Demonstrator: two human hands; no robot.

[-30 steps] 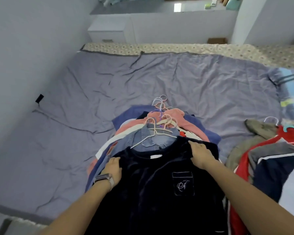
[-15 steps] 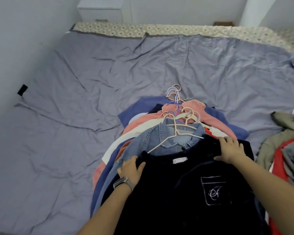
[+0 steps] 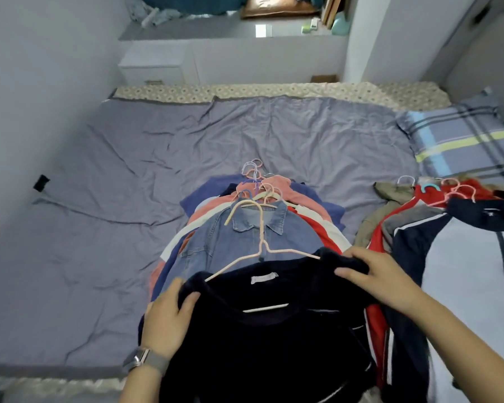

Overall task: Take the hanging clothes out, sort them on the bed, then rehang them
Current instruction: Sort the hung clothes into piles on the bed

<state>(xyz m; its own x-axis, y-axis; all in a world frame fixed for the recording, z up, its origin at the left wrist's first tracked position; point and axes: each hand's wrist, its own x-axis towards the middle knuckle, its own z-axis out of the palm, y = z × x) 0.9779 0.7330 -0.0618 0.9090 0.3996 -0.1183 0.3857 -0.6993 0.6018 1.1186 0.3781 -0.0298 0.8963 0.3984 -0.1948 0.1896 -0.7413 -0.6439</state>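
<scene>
Both hands grip the dark navy top (image 3: 268,338) at its shoulders: the left hand (image 3: 166,321), with a watch (image 3: 141,357) on its wrist, has its fingers curled over the left shoulder and its thumb pressed onto the fabric, while the right hand (image 3: 378,274) pinches the bunched right shoulder with curled fingers. Between the two grips lies the neckline with its white label, and a pale pink hanger (image 3: 262,248) runs out of the collar away from the hands, its hook lying on the denim shirt (image 3: 239,242) just beyond. That shirt tops a fanned stack of clothes (image 3: 312,210) in pink, cream, red and blue, their hanger hooks clustered at the far end. Left of the left hand stretches the wrinkled grey bed sheet (image 3: 128,228). Right of the right hand lies a second pile (image 3: 419,234) of red, olive, grey and navy garments on hangers, touching the held top's right side. Farther right and beyond sits a plaid pillow (image 3: 460,141).
</scene>
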